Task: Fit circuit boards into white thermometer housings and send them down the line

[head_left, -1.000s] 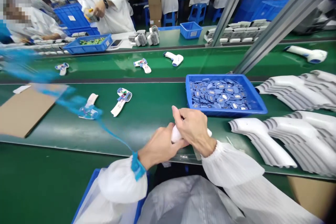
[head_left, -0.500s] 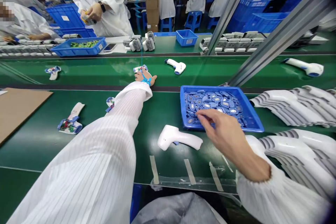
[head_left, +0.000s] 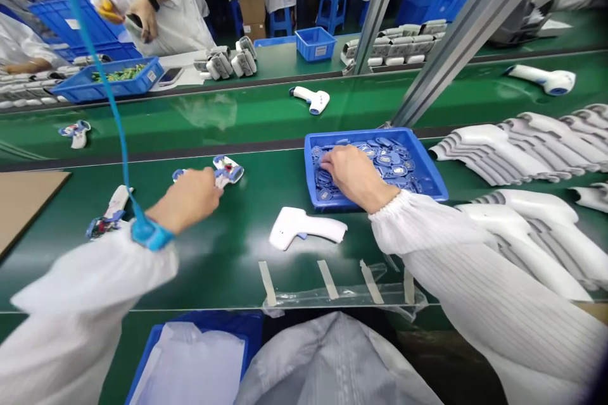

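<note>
My left hand [head_left: 192, 199], with a blue strap at its wrist, is closed round the handle end of an opened infrared thermometer half [head_left: 228, 172], which has its circuit board and wires exposed. Partly hidden behind that hand is another piece [head_left: 178, 174]. My right hand [head_left: 354, 174] dips into the blue tray [head_left: 375, 133] of small blue plastic parts [head_left: 392, 158]. Its fingers are bent together among them, and what the tips hold is hidden. Between my hands a white thermometer shell [head_left: 306, 228] with a blue trigger lies on the green bench.
White shell halves [head_left: 503, 145] are stacked in rows at the right. A second opened half [head_left: 111, 212] lies left beside cardboard [head_left: 28, 202]. The belt beyond carries a white thermometer [head_left: 311, 100]. A metal post [head_left: 427, 76] rises behind the tray. Across the belt stands a co-worker [head_left: 142, 6].
My left hand has come back from the belt to the bench with the opened thermometer half. My right hand has moved from above the tray's near edge down among the blue parts. The view has shifted.
</note>
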`<state>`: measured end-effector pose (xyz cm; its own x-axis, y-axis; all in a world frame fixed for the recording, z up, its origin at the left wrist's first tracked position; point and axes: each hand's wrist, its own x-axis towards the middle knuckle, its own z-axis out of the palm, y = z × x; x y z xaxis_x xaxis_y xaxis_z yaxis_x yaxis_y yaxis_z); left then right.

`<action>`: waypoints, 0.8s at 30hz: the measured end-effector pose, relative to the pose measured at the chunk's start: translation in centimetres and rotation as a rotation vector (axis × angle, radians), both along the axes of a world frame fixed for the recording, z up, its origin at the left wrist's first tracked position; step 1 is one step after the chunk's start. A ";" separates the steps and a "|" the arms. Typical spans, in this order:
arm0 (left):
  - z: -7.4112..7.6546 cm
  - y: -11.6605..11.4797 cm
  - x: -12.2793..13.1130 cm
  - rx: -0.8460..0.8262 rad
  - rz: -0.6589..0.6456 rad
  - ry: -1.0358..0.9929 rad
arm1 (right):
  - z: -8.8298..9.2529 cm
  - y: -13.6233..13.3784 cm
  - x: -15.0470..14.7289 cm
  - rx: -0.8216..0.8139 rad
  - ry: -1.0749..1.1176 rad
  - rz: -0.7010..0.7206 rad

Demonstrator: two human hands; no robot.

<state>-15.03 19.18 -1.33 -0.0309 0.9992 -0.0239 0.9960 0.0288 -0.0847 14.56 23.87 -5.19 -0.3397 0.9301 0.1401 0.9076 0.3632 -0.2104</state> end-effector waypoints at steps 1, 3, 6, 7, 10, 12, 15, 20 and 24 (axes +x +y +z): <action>-1.0 -1.6 0.8 0.043 -0.063 0.027 | 0.3 -0.3 0.2 0.018 0.039 -0.026; -2.8 -3.8 3.3 0.109 -0.268 -0.022 | 1.1 -1.3 0.7 0.063 0.127 -0.078; -5.1 -5.1 8.5 0.099 -0.655 -0.226 | 2.1 -4.5 1.9 0.025 0.451 -0.102; -5.7 -5.1 10.1 0.078 -0.729 -0.242 | 2.2 -5.9 2.3 -0.036 0.603 -0.103; -6.5 -4.9 13.0 0.011 -0.695 -0.212 | 1.7 -10.5 3.8 -0.268 0.983 -0.170; -6.3 -5.2 13.2 -0.066 -0.578 -0.344 | 0.8 -13.1 4.5 -0.390 1.099 -0.255; -5.2 -6.8 12.5 -0.175 -0.424 -0.597 | -0.3 -15.4 4.7 -0.506 1.191 -0.353; -4.6 -10.1 12.8 0.076 -0.377 -0.359 | -0.2 -16.0 2.9 -0.557 1.311 -0.286; -5.5 -10.7 13.6 0.281 -0.377 -0.256 | 0.0 -16.0 1.7 -0.517 1.329 -0.179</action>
